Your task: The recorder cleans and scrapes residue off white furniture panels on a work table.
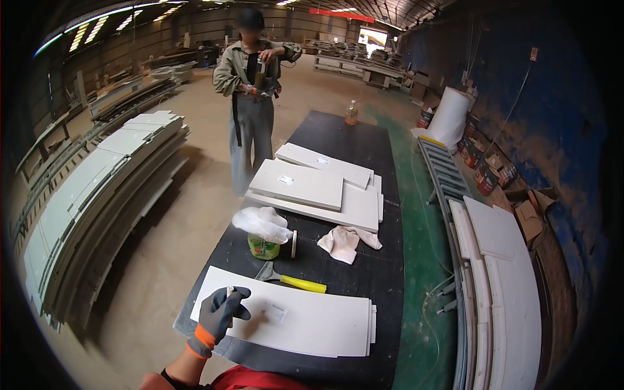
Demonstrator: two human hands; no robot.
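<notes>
My left hand [221,314], in a grey glove with an orange cuff, hovers above the left part of a stack of white panels [318,325]. Its fingers are curled round a small whitish thing [230,290], of which only the end shows; I cannot make out its kind. A label [275,312] lies on the top panel, just right of the hand. Behind the panel's far edge rests a scraper [303,284] with a yellow handle and a wide metal head. My right hand is out of view.
On the black table [214,250] are a green tub [263,248] topped with white cloth, a pinkish rag [348,243], more white panels [299,184] and a bottle [351,113]. Another person [250,91] stands beyond its left side. Panel stacks flank it left [97,175] and right [513,292].
</notes>
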